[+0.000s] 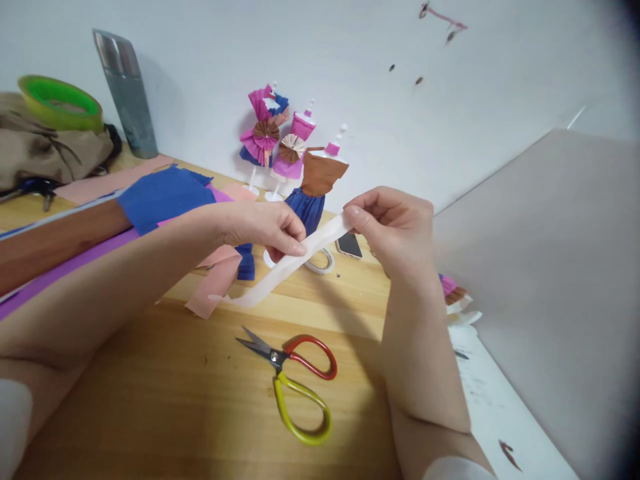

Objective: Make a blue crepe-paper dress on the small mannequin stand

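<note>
A narrow white paper strip stretches between my hands above the wooden table. My left hand pinches it near its middle, thumb on top, and its loose end hangs down to the left. At the upper right end, my right hand grips the strip between thumb and fingertips. Behind them stands a small dress form in a brown top and blue skirt, partly hidden by my left hand. Below the strip, scissors with one red and one yellow handle lie with blades slightly apart.
Blue crepe paper and a pink piece lie to the left. A tape roll and a phone sit behind my hands. Two more dressed forms, a tall bottle and a green tape roll are at the back.
</note>
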A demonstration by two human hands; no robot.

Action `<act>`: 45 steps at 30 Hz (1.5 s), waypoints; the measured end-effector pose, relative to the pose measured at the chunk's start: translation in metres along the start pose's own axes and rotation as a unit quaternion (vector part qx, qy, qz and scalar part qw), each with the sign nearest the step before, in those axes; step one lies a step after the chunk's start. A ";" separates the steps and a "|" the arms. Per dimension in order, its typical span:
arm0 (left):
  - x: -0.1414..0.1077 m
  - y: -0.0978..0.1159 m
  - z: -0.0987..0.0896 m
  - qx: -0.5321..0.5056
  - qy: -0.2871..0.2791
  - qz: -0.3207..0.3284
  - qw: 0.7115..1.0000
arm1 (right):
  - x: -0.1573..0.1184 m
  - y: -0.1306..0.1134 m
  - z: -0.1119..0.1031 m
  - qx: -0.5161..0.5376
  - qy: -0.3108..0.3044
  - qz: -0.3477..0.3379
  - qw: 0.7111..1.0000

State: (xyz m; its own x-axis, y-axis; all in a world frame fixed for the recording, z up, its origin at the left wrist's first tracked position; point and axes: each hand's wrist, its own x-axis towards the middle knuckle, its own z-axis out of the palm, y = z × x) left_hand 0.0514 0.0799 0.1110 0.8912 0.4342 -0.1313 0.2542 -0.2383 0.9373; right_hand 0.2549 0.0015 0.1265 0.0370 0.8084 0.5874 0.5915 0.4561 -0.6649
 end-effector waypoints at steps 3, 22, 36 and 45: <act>-0.001 0.002 0.002 -0.008 -0.005 0.001 1.000 | 0.000 0.000 0.000 -0.007 -0.016 0.001 1.000; -0.006 0.011 0.009 -0.060 0.035 0.026 0.997 | -0.005 -0.013 0.001 0.005 -0.080 0.010 0.997; -0.009 0.016 0.008 0.008 0.072 0.032 0.997 | -0.004 -0.015 0.000 0.035 -0.120 0.050 0.991; -0.008 0.015 0.002 0.064 0.089 0.034 0.993 | -0.006 -0.008 0.001 0.028 -0.116 0.067 0.991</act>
State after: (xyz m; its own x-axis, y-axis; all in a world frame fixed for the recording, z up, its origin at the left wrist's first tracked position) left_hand 0.0492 0.0714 0.1257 0.8305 0.5570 -0.0005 0.2523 -0.3754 0.8919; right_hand 0.2489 -0.0071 0.1279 -0.0768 0.9241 0.3744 0.5481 0.3528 -0.7584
